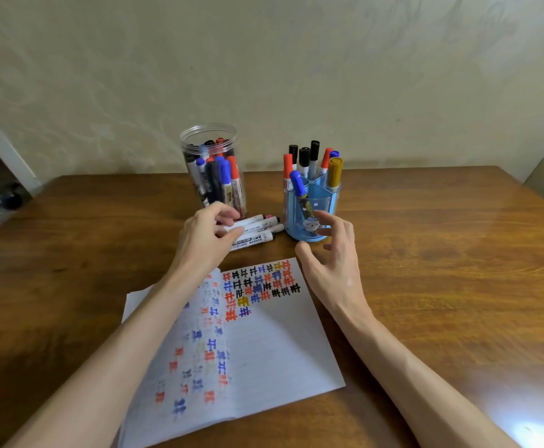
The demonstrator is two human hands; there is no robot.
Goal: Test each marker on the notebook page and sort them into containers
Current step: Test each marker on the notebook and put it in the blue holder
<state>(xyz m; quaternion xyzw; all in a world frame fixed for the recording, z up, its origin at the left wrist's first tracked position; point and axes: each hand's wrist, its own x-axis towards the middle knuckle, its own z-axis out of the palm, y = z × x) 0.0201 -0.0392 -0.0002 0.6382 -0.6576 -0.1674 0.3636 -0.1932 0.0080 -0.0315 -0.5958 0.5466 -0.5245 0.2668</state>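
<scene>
Wood tabletop carries an open notebook, its far end packed with red, blue, black and yellow test marks. Loose markers lie in a small pile just beyond the notebook's far edge. A clear jar stands behind them and a blue holder stands beyond the notebook's far right corner, both holding markers. Left hand grip is pinched on one white-barrelled marker in the pile. Right hand grip is apart, fingers spread, holding nothing, just beside the blue holder. Step looks like picking the next marker to test. Lift one only, don't drag neighbours, uncap with the right hand, write on the notebook's bare near area.
</scene>
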